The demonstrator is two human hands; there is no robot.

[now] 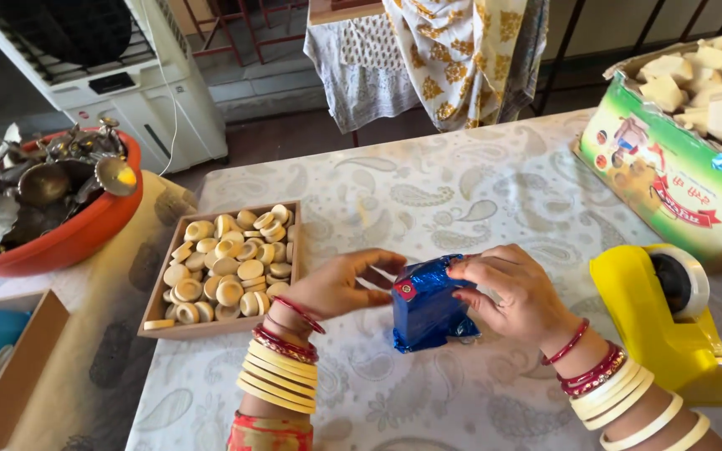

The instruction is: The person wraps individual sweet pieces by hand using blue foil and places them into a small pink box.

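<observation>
2 hands wrap a small block in shiny blue foil at the middle of the tabletop (461, 192).

The left hand (340, 286) pinches the foil-wrapped block (428, 307) at its left edge, and the right hand (516, 294) grips its top right corner. A wooden tray of round wooden discs (229, 267) sits just left; a yellow tape dispenser (670, 321) stands right, a green carton of wooden blocks (678, 179) far right.

One head-worn camera looks steeply down and forward over the table (478, 192), close above the person's hands. Its view reaches past the far table edge to the floor (294, 134). No second view exists.
</observation>
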